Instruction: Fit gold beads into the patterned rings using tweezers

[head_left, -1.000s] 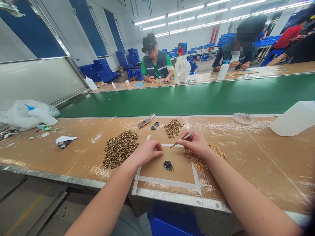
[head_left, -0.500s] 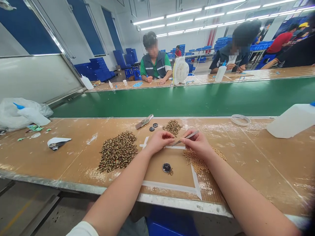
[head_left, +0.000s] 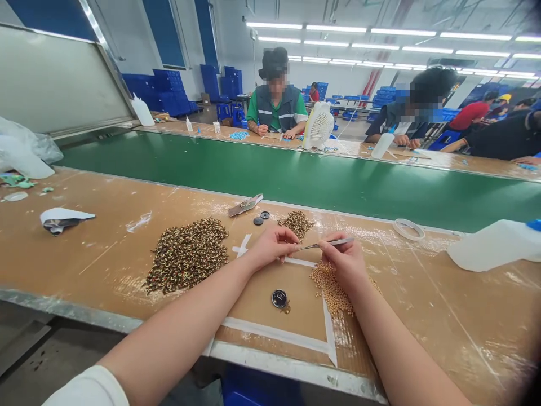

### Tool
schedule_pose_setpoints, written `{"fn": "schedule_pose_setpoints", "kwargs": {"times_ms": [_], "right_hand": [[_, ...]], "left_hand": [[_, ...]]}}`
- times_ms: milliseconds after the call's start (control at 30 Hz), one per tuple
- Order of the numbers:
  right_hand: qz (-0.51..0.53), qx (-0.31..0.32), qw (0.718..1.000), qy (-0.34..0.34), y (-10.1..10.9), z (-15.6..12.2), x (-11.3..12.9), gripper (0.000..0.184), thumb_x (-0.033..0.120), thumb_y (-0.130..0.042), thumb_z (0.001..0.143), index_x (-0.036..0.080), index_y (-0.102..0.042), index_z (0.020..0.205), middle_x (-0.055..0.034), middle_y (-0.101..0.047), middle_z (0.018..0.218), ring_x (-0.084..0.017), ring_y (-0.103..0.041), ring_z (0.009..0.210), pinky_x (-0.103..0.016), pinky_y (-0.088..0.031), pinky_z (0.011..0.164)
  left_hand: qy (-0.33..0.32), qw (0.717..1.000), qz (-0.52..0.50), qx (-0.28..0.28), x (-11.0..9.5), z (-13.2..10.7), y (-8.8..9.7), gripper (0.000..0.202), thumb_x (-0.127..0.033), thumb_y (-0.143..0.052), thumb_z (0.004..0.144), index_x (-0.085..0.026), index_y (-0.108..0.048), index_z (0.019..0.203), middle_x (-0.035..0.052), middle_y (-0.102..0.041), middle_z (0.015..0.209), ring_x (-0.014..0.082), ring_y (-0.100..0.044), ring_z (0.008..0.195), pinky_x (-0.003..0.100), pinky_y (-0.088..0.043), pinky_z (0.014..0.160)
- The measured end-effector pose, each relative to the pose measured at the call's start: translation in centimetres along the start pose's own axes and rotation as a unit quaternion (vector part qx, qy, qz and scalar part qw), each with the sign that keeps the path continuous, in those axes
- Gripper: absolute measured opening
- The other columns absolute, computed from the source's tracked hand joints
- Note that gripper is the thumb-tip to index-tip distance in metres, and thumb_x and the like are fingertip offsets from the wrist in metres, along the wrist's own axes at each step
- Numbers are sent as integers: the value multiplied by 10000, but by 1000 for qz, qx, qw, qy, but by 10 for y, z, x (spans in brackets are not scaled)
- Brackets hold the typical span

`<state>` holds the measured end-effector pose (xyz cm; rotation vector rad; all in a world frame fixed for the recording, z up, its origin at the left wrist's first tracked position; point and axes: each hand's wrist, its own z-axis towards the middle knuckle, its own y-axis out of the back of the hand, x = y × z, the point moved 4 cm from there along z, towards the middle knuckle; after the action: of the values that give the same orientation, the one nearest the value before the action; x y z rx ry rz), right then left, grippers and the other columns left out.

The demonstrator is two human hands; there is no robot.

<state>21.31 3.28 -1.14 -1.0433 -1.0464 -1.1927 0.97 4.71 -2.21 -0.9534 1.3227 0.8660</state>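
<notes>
My right hand [head_left: 344, 258] is closed on a pair of metal tweezers [head_left: 333, 242], whose tip points left and meets the fingertips of my left hand [head_left: 276, 246]. Those left fingers are pinched together; whatever small piece they hold is too small to name. Behind my hands lies a small heap of brown-and-cream pieces [head_left: 297, 224]. A larger heap of dark patterned pieces [head_left: 188, 256] is to the left of my left hand. Tan beads [head_left: 332, 287] spread beneath my right hand. Nearer me, a round black dish of dark liquid [head_left: 279, 299] sits inside a white tape outline [head_left: 274, 334].
Two dark round caps [head_left: 258, 220] and a strip-like scrap [head_left: 245, 205] lie behind my left hand. A white jug [head_left: 490, 245] and tape ring [head_left: 408, 229] are at right. Beyond the green belt [head_left: 236, 172], co-workers sit beside a fan [head_left: 319, 127].
The tweezers have swung to a flatter angle, and their tip now meets my left fingertips. My view has tilted and shifted. The heaps and dish stay in place on the table.
</notes>
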Motion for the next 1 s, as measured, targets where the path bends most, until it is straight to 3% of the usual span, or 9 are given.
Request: {"fn": "schedule_pose_setpoints", "kwargs": {"times_ms": [167, 300, 500, 700, 1000], "right_hand": [[22, -30, 999, -11, 1, 1, 0, 361, 465, -882, 745, 211, -628, 785, 27, -559, 584, -103, -459, 434, -261, -350, 429], [43, -60, 997, -4, 5, 3, -2, 339, 427, -891, 748, 200, -643, 785, 47, -533, 515, -90, -429, 405, -247, -336, 429], [72, -98, 993, 1, 11, 5, -8, 303, 384, -893, 752, 170, -694, 830, -12, -701, 691, -50, -377, 400, -239, -367, 438], [53, -101, 994, -3, 12, 5, -10, 308, 390, -883, 762, 168, -685, 843, -38, -737, 748, -63, -418, 413, -237, -360, 439], [13, -116, 993, 5, 7, 4, -1, 337, 421, -891, 740, 155, -694, 805, -27, -701, 685, -78, -463, 410, -241, -361, 429]], "left_hand": [[13, 1000, -17, -9, 1, 1, 1, 358, -376, -879, 702, -138, -728, 923, 13, -663, 673, 113, -601, 600, 213, -456, 497], [25, 1000, -11, -5, -1, 0, 0, 373, -418, -829, 767, -121, -759, 980, 71, -721, 772, 147, -671, 707, 216, -470, 531], [15, 1000, -26, -8, 1, 2, 1, 486, -363, -823, 778, -154, -697, 1199, 67, -736, 878, 146, -684, 757, 215, -482, 554], [34, 999, 11, -10, 4, 2, -2, 268, -320, -748, 837, -146, -680, 1030, 54, -720, 860, 137, -686, 743, 203, -483, 544], [25, 999, 0, 25, 7, 3, -5, 304, -419, -668, 921, -186, -507, 1032, 134, -772, 1085, 120, -716, 643, 186, -439, 477]]}}
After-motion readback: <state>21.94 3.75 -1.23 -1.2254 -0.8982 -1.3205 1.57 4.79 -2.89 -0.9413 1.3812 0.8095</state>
